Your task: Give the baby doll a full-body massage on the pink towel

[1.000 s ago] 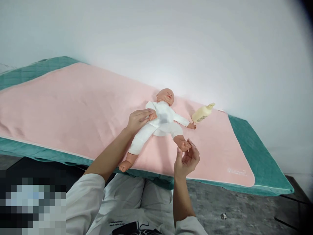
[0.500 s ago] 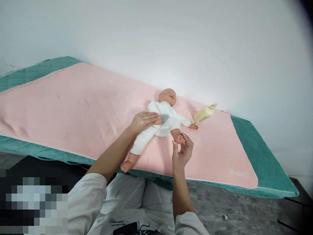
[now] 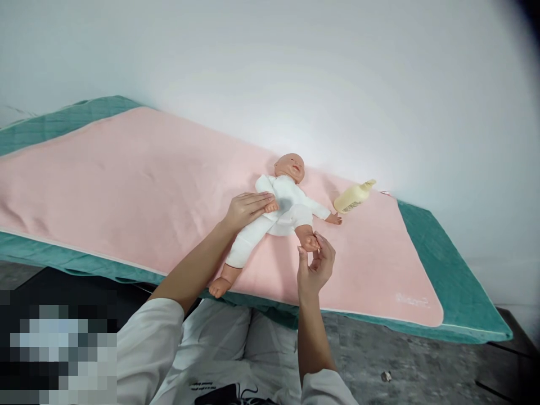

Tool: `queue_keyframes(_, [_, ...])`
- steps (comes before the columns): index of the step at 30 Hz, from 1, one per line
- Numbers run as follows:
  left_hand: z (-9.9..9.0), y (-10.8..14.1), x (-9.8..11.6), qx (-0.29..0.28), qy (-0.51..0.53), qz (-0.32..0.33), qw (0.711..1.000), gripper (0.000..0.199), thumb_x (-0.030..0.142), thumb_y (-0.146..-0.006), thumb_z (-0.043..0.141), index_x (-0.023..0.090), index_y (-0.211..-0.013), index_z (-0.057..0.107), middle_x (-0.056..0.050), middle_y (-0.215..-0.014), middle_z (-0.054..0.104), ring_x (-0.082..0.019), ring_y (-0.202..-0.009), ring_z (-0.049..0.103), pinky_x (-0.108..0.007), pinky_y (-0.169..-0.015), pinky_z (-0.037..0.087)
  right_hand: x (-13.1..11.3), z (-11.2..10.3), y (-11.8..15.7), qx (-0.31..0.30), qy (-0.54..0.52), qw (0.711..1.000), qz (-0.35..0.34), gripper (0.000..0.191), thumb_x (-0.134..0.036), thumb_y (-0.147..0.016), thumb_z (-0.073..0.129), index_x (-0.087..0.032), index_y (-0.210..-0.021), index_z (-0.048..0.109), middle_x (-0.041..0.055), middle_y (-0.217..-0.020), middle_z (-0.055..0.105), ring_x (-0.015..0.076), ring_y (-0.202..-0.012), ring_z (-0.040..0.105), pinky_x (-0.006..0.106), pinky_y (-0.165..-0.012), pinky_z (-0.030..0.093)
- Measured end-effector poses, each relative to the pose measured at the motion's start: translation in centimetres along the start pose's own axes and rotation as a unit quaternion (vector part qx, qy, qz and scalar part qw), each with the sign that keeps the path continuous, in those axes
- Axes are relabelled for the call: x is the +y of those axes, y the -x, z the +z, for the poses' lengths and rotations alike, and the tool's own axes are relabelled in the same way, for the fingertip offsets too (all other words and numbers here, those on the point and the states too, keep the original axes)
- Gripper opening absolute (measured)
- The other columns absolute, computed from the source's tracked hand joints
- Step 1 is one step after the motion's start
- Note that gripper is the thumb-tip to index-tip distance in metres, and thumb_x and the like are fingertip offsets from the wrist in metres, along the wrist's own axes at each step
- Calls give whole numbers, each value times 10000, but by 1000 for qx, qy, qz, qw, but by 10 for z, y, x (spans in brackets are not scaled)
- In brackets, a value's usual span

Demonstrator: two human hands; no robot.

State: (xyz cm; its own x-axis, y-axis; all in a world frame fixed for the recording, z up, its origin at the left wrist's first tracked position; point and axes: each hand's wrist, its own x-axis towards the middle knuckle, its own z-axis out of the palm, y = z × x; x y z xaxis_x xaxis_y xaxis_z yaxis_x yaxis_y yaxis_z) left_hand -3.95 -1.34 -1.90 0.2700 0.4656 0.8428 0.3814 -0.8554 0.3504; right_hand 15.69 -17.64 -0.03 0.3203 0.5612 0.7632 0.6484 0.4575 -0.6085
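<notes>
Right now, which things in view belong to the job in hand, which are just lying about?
In the job:
doll, left hand at its arm, right hand at its foot
pink mat beneath it

Just lying about, seemingly:
pale yellow bottle on the mat, untouched
small scrap on the floor

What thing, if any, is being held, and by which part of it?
The doll, by one foot, in the right hand. The left hand touches the doll's hand; whether it grips there, I cannot tell.

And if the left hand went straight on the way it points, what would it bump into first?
Most likely the doll's torso, just ahead of the left hand, though it might pass above; depth is unclear.
</notes>
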Motion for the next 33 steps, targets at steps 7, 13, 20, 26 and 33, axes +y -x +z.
queue_keyframes(7, [4, 0, 11, 182, 74, -209, 958, 275, 391, -805, 739, 238, -1033, 758, -52, -1083, 753, -225, -1004, 716, -387, -935, 570, -5, -21, 5, -10, 30, 999, 5, 460, -278, -879, 656, -238, -1314, 511, 129, -1234, 568, 249, -1178, 604, 440, -864, 619])
queue_keyframes(13, [-3, -7, 7, 237, 153, -323, 904, 377, 416, -739, 791, 199, -1044, 750, -85, -1058, 751, -247, -1018, 702, -409, -970, 547, -10, -46, 26, -17, 8, 999, 43, 497, -211, -864, 661, -260, -1332, 504, 121, -1247, 570, 238, -1176, 610, 436, -891, 607])
queue_keyframes(20, [-4, -2, -36, 361, 228, -384, 819, 370, 373, -758, 770, 166, -1059, 707, -92, -1049, 731, -221, -1036, 689, -391, -971, 535, 0, -66, 64, -52, 27, 994, 96, 503, -184, -854, 665, -241, -1330, 513, 138, -1263, 579, 235, -1178, 607, 419, -887, 604])
queue_keyframes(26, [-9, -1, -46, 398, 297, -493, 715, 237, 310, -819, 723, 188, -1021, 704, -74, -1087, 705, -183, -1062, 676, -339, -956, 546, -1, -69, 85, -74, 54, 992, 88, 476, -171, -875, 628, -232, -1329, 500, 146, -1272, 573, 237, -1207, 587, 400, -867, 610])
queue_keyframes(33, [-13, 0, -55, 418, 354, -548, 633, 184, 217, -948, 544, 168, -1080, 662, -110, -1220, 664, -190, -1116, 667, -317, -986, 535, 3, -67, 100, -107, 85, 988, 67, 444, -171, -899, 579, -217, -1331, 486, 153, -1256, 572, 243, -1190, 590, 420, -869, 603])
